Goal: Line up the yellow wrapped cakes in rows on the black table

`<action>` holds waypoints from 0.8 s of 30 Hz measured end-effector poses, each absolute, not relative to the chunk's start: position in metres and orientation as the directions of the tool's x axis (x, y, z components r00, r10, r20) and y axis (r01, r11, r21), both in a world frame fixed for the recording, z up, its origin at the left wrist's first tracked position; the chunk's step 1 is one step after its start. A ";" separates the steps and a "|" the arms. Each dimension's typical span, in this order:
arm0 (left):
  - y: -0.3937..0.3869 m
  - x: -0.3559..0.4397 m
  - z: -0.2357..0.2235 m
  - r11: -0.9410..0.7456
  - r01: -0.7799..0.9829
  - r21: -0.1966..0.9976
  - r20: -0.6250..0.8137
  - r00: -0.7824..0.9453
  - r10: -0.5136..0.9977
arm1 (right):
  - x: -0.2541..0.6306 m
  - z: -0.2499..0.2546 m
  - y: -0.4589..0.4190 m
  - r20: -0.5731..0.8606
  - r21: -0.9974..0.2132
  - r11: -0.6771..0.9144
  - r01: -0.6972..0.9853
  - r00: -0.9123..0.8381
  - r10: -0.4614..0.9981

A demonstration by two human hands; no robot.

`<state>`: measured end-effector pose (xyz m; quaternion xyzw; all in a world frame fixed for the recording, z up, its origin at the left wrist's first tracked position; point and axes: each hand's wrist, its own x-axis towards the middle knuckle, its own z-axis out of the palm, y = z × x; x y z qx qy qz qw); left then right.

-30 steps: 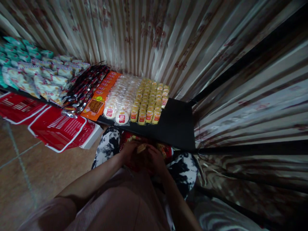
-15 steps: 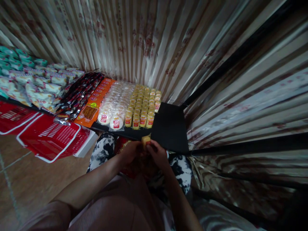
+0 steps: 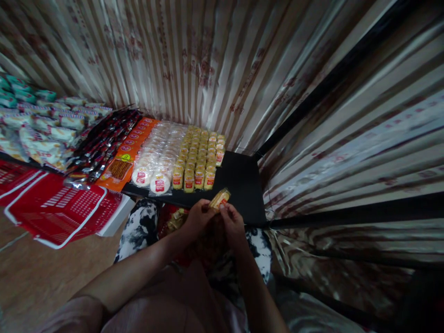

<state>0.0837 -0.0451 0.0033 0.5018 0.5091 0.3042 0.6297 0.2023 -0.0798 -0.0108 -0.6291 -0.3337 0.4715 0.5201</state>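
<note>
Before a striped curtain (flower-printed) (image 3: 204, 60), hands (image 3: 217, 215) pinch a snack (image 3: 219, 198) near the black tabletop (image 3: 241, 182).

Small yellow snack packet (image 3: 219, 199): oblong, shiny wrapper, red marking on the lower part. Held at a tilt, upper end angled right, at the black shelf's (image 3: 243, 180) near edge.

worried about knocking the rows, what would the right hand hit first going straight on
Past the snack pack it holds, the right hand would likely meet the black shelf near the yellow rows; depth is unclear.
</note>
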 end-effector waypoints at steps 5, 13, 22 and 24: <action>-0.035 0.086 0.009 -0.069 0.511 0.857 -0.094 0.286 0.954 | 0.217 -0.012 -0.080 0.113 -0.838 -0.200 0.508 0.519 0.848; -0.021 0.092 0.036 -0.472 0.681 0.560 0.049 0.541 0.839 | 0.241 0.002 -0.076 0.439 -0.342 0.127 0.931 0.039 0.898; -0.018 0.120 0.043 -0.465 0.496 0.733 0.232 0.460 0.857 | 0.269 -0.017 -0.030 0.157 -0.847 -0.116 0.518 0.453 0.877; -0.018 0.132 0.040 -0.356 0.446 0.821 0.158 0.421 0.893 | 0.272 -0.024 -0.009 0.060 -0.946 -0.117 0.304 0.515 0.855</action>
